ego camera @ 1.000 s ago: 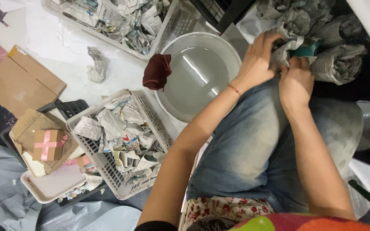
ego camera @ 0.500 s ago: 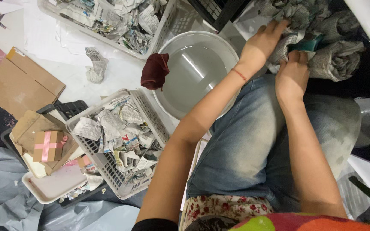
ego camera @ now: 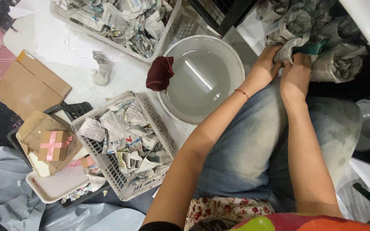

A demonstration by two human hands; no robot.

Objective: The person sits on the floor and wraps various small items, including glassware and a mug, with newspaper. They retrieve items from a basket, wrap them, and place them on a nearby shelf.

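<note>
Item: newspaper bundle (ego camera: 288,45), grey crumpled print, at the top right of my view, just past the knees and against a heap of similar wrapped rolls (ego camera: 337,64).

Left hand (ego camera: 265,68): I read its fingers as curled onto the bundle's near edge, holding paper. Right hand (ego camera: 296,70): closed alongside, fingertips tucked under the same bundle, next to a teal scrap (ego camera: 311,48). The hands sit side by side, almost touching.

Key relation: the bundle lies straight ahead of both hands, up-frame from the wrists. Its long axis seems to run up-frame, slightly leaning left, though the folds blur this. I cannot say either hand is nearer; both are on it.

Also present: basin (ego camera: 232,53) of water left of the left forearm, dark red cloth (ego camera: 159,72) on its rim, basket (ego camera: 150,124) of paper scraps below that.
</note>
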